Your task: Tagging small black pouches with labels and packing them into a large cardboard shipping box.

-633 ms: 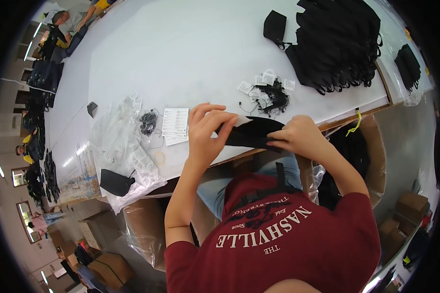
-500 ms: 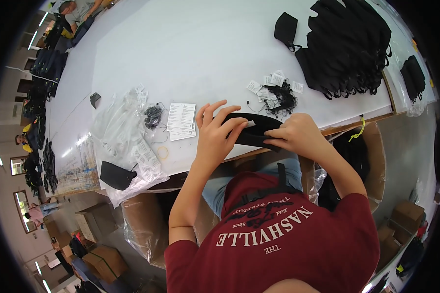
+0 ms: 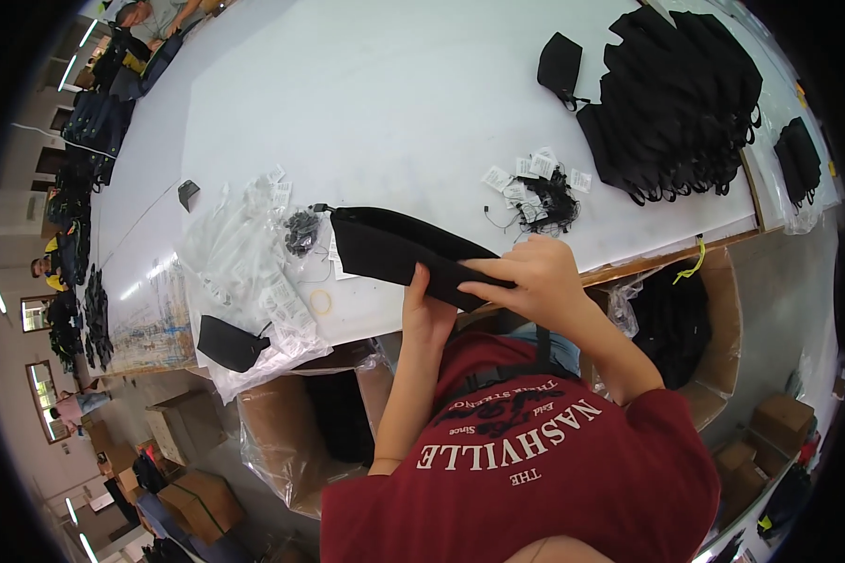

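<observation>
From far off, I have my left fingers and right fingers pinching the black pouch, most of it poking out left of them; it looks light and bendy, best held by its edges.

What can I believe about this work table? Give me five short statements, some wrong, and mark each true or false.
1. The person's left grip and right grip both hold one black pouch. True.
2. A loose pouch lies to the left of the big pile of pouches. True.
3. The big pile of pouches is on the table's left side. False: it is on the right.
4. Clear plastic bags lie left of the held pouch. True.
5. The tags heaped with black cords are red. False: those tags are white.
</observation>
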### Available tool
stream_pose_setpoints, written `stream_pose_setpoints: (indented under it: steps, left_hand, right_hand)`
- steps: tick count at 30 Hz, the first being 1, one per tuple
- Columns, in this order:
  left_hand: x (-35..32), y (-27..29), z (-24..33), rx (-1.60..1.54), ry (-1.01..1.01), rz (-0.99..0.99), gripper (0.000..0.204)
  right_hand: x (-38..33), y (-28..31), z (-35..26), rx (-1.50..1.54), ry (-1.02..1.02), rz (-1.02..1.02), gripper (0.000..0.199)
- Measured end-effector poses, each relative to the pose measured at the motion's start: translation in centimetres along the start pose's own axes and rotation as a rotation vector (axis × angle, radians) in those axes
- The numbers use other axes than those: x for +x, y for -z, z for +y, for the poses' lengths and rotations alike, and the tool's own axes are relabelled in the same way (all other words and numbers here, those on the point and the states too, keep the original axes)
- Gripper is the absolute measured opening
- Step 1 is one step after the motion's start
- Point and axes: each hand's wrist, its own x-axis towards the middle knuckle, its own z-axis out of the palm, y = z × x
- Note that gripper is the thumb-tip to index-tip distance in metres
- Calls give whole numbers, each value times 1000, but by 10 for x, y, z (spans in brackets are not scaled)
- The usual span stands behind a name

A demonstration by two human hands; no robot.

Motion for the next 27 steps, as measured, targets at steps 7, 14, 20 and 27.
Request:
stream_pose_setpoints:
  steps: [7,14,20,27]
  left_hand:
    - [8,-14,6,18,-18,115,40]
    - [16,-38,3,145,-139,223,44]
    - [3,-60,8,430,-199,190,40]
    - [-11,-74,13,636,94,39,29]
  right_hand:
    - [-15,-18,6,143,-147,121,22]
    - [-33,-26,17,757,-785,195,19]
    - [-16,0,42,764,-624,-150,24]
    - [14,18,26,570,-386,253,30]
